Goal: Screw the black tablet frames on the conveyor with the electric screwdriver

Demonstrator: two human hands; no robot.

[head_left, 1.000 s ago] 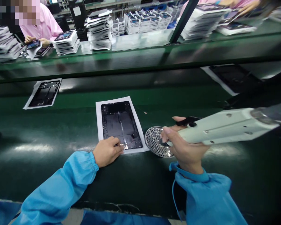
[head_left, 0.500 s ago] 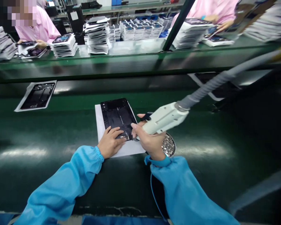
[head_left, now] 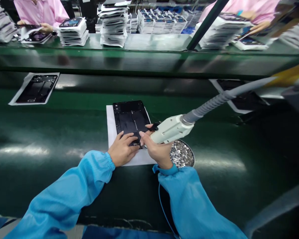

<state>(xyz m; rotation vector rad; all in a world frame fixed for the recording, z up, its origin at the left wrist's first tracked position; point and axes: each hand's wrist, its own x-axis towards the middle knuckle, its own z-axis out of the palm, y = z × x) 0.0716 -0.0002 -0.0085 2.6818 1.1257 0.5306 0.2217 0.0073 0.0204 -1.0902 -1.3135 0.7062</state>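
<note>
A black tablet back panel (head_left: pixel 131 119) lies on a white sheet (head_left: pixel 111 129) on the green conveyor belt (head_left: pixel 64 139). My left hand (head_left: pixel 122 149) rests flat on the panel's near edge, fingers stretched out, holding it down. My right hand (head_left: pixel 156 149) is wrapped round a white electric screwdriver (head_left: pixel 170 129) whose tip sits at the panel's near right corner. A grey hose (head_left: pixel 219 98) runs from the tool up to the right. A round tray of small screws (head_left: pixel 183 154) sits just right of my right hand.
Another black panel on a white sheet (head_left: pixel 35 89) lies far left on the belt, and a third (head_left: pixel 241 94) at the right. Beyond the belt, a shelf (head_left: pixel 144 41) holds stacks of boxed devices. People in pink coats work at the far left and right.
My right hand carried the screwdriver from over the screw tray leftward to the panel's near right corner. My left hand stayed on the panel, its fingers spreading flatter.
</note>
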